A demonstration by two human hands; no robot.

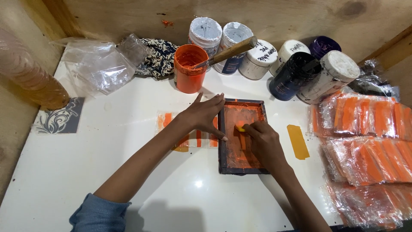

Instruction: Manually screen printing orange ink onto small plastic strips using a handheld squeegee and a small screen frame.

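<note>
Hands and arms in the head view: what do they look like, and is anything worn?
Both hands, left hand and right hand, are bare, with no gloves. The left arm has a grey-blue sleeve pushed up above the elbow. The right forearm is bare.

Left hand lies flat, fingers spread; right hand curled in a pinching grip

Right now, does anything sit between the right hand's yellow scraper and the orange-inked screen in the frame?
Nothing visible does. The right hand presses the small yellow scraper straight onto the screen frame, while the left hand rests on the frame's left edge, clear of the scraper.
</note>
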